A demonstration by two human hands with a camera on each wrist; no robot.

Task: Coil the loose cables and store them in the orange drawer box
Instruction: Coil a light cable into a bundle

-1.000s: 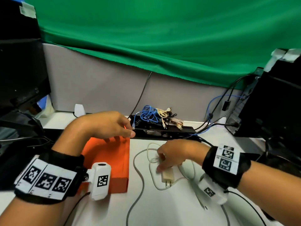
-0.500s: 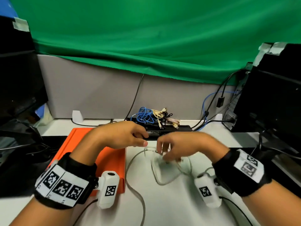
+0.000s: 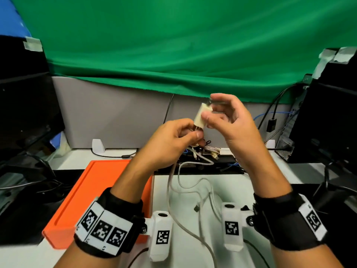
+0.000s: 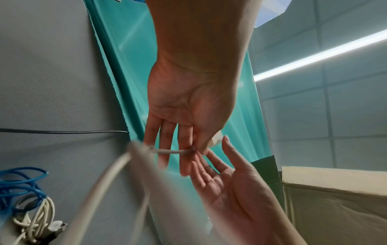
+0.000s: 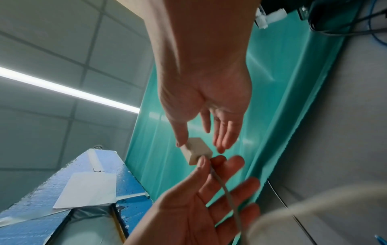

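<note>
One white cable (image 3: 173,182), one cream plug block (image 3: 201,118), one orange drawer box (image 3: 81,200). Block pinched between right hand (image 3: 233,120) thumb and fingers, raised above desk; cable pinched just below by left hand (image 3: 170,144), trailing down beside box.

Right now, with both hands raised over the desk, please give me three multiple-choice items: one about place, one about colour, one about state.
1. The orange drawer box lies where?
A. at the left, under the left forearm
B. on the right monitor
C. behind the green cloth

2. The charger block has which colour?
A. blue
B. cream white
C. black

3. The block's cable is
A. neatly coiled
B. inside the box
C. hanging loose to the desk

Answers: 1 A, the head view shows it at the left. 2 B, pale between right hand and left hand. 3 C, it trails down in slack loops.
</note>
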